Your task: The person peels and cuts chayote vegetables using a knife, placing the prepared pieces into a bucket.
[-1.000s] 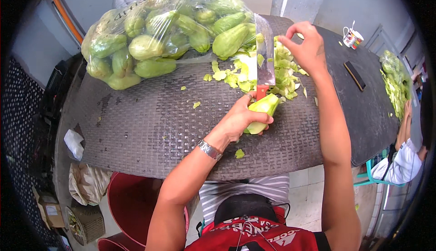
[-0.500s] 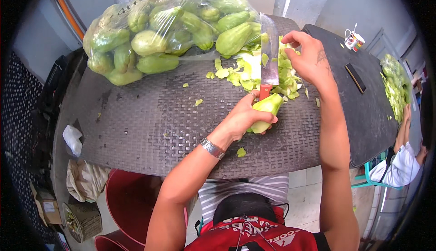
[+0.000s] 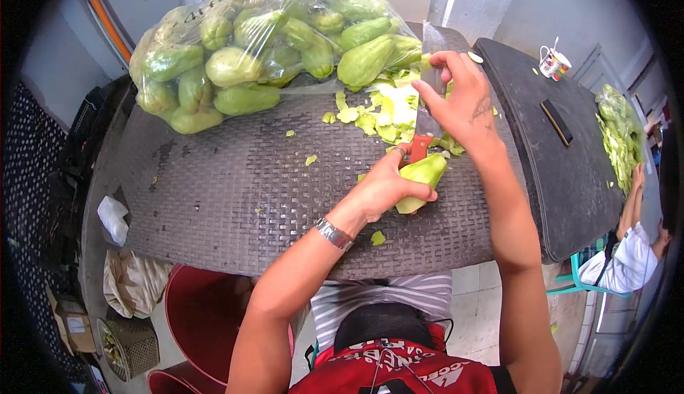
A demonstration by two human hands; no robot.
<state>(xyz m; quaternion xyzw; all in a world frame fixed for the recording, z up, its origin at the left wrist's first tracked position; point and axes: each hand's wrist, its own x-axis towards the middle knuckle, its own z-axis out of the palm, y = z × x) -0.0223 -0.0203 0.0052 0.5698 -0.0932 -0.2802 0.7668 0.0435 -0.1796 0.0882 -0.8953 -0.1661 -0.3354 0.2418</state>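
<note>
Just beside knife, black-lettered bag

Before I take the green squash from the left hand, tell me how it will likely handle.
The squash is probably slippery, as its surface looks smooth and cut bare in places. It seems stiff: no sag shows in the left hand. Set on the table, it might rock or roll, being rounded and tapered.
</note>
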